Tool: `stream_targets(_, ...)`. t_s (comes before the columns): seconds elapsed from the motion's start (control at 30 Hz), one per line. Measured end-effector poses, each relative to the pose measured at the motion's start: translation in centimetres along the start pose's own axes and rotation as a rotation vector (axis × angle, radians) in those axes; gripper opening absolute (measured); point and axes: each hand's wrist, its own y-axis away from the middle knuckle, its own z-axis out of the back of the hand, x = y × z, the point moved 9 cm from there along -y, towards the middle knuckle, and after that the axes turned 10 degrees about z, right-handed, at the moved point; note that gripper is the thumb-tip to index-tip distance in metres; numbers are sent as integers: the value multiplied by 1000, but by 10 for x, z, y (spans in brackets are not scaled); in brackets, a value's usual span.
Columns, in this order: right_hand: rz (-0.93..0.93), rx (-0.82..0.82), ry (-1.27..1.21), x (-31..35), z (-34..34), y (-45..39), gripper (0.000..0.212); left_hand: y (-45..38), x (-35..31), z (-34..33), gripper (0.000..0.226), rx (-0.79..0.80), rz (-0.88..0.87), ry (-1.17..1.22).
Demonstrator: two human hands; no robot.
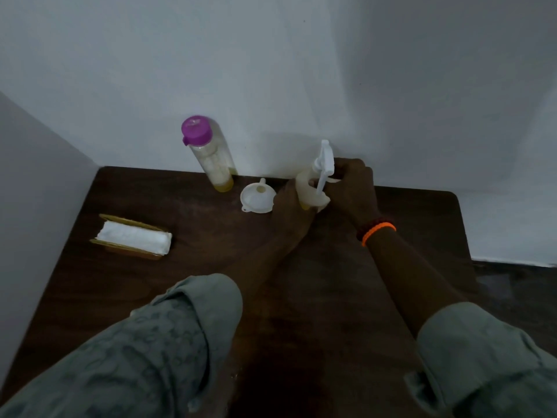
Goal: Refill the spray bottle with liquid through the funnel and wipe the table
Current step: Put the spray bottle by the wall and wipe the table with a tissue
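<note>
Two hands, left and right, grip around one spray bottle, beside one funnel

Funnel between refill bottle and spray bottle; tissues left

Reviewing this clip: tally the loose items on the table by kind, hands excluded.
Bottles: 2, the purple-capped bottle and the spray bottle held in the left hand and right hand
Funnels: 1, the white funnel
Tissue holders: 1, the tissue holder
Total: 4
</note>
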Motion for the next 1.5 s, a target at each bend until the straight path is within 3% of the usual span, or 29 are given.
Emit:
stream_targets(0.23,-164,84,134,-11,-4,29,60,21,-20,22,39,12,17,-5)
stream_targets(0.4,-277,-149,109,3,6,91,28,75,-19,45,16,42,-66,-11)
stream_targets(0.57,-366,-72,-32,32,-34,155,25,126,8,62,15,164,-48,-1)
stream_targets(0.8,-236,42,-109,110,-82,171,18,155,63,159,13,17,19,48)
stream_targets(1.0,-154,165,-101,160,-145,162,13,166,135,246,19,-131,203,123)
stream_targets(1.3,-197,271,-105,171,-229,138,11,134,214,342,9,-249,247,265)
stream_targets(1.5,-199,281,-14,161,-259,107,19,74,247,383,20,-347,228,238)
